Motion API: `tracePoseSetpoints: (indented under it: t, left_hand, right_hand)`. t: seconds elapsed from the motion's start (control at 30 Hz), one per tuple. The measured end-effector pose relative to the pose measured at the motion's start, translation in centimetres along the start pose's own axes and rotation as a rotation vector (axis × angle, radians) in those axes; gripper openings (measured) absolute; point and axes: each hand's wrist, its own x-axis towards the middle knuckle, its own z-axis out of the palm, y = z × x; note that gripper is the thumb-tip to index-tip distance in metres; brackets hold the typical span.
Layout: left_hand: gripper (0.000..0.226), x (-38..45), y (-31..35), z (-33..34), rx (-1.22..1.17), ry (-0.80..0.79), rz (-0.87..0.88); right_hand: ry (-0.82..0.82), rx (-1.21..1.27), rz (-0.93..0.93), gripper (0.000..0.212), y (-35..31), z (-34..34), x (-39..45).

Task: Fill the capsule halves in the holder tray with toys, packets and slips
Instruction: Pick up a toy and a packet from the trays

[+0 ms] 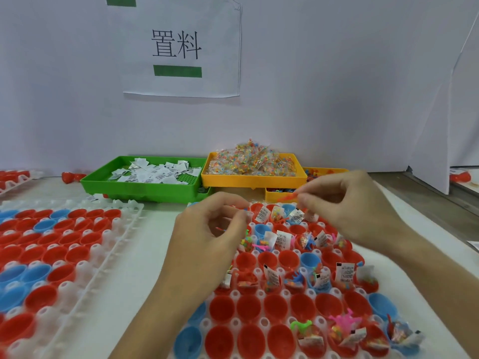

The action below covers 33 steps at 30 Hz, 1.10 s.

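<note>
Nearest rows: Because the red and blue plastic capsule halves [252, 310] sit mouth-up in the white moulded holder tray [234, 294], anything dropped stays put; several near ones are bare, while those at the right already hold toys and slips.
Left hand: the left hand [207, 237] hovers over the tray's left edge, grip curled round a small stock of coloured toys, I judge, kept close as a reserve.
Right hand: the right hand [344, 203] pinches a thin orange plastic toy [286, 197] above the far rows, likely picking its capsule.
Spare tray: a second holder tray of empty halves [51, 244] waits at the left on the surface.
Supplies: a green bin of white paper slips [145, 182] and a yellow bin of clear candy packets [254, 172] stand beyond, within reach.
</note>
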Motion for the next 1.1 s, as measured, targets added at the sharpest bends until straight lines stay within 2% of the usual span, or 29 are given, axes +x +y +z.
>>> tracePoseSetpoints:
  t: [0.13, 0.23, 0.33, 0.47, 0.63, 0.7, 0.83, 0.9, 1.0, 1.1]
  left_hand:
    - [0.014, -0.6, -0.1, 1.2, 0.046, -0.077, 0.028]
    - [0.017, -0.7, -0.3, 1.5, 0.095, -0.107, 0.051]
    - [0.017, -0.7, -0.4, 1.3, 0.005, -0.146, 0.013]
    - [0.011, -0.6, -0.1, 1.0, -0.163, -0.229, -0.057]
    - [0.016, -0.3, 0.1, -0.2, -0.149, -0.394, -0.06]
    - [0.018, 0.0, 0.2, -1.0, -0.144, -0.333, -0.034]
    - [0.011, 0.8, -0.1, -2.4, -0.059, -0.114, -0.005]
    - [0.014, 0.9, -0.3, -2.5, -0.028, -0.06, -0.012]
    - [0.016, 0.8, -0.5, -2.3, 0.0, -0.063, -0.015]
    - [0.015, 0.5, -0.4, -1.8, 0.068, -0.204, -0.001]
  right_hand:
    - [-0.076, 0.05, -0.057, 0.013, -1.8, 1.5, -2.6]
    - [-0.066, 0.062, -0.093, 0.012, -2.0, 1.7, -3.2]
    - [-0.045, 0.094, -0.103, 0.011, -1.9, 1.9, -3.4]
    - [-0.082, 0.298, -0.043, 0.013, -2.1, 1.7, -3.3]
    - [-0.216, 0.313, -0.006, 0.011, -2.6, 1.0, -3.2]
    - [-0.299, 0.274, 0.0, 0.011, -2.8, 0.4, -3.4]
    - [-0.579, 0.091, -0.09, 0.011, -3.5, 0.4, -4.1]
    - [-0.619, 0.041, -0.136, 0.012, -3.7, 1.1, -4.7]
    - [-0.542, 0.013, -0.148, 0.021, -3.5, 2.1, -5.2]
    - [-0.584, 0.03, -0.13, 0.031, -4.2, 1.5, -4.5]
